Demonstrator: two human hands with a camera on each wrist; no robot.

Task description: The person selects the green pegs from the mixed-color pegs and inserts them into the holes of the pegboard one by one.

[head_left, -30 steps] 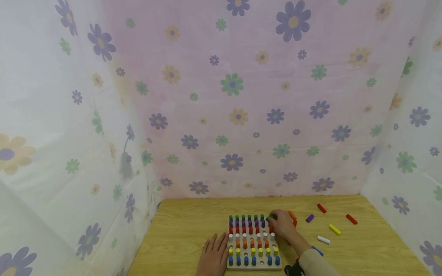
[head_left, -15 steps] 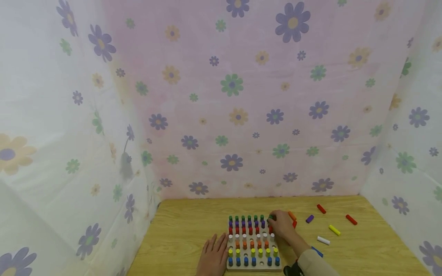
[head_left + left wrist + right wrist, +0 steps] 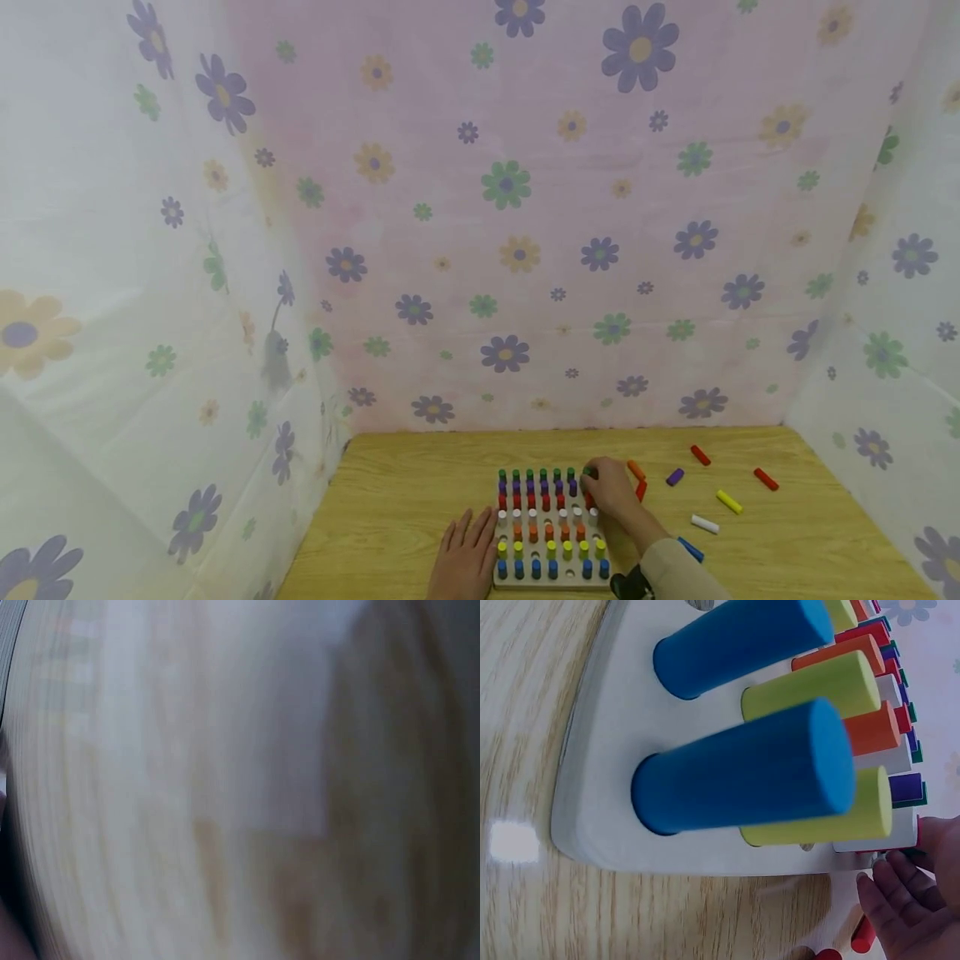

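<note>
A pale wooden pegboard (image 3: 555,585) stands on the table, filled with rows of coloured pegs. My right hand (image 3: 611,487) is at the board's back right corner, its thumb and fingers pinching a green peg (image 3: 588,472) at the end of the green row. In the right wrist view those fingers (image 3: 900,900) show beyond the near blue pegs (image 3: 742,776), and the green peg is hidden. My left hand (image 3: 463,554) lies flat beside the board's left edge, fingers spread forward. The left wrist view is a blur of pale wood grain.
Loose pegs lie right of the board: a purple one (image 3: 675,477), a yellow one (image 3: 729,501), a white one (image 3: 705,524), a blue one (image 3: 691,549), an orange one (image 3: 636,470) and several red ones (image 3: 766,479). Flower-printed sheets (image 3: 517,208) enclose the table (image 3: 405,483).
My right wrist and forearm have shifted slightly to the left while the fingers stay at the back right corner. My left hand has not moved.
</note>
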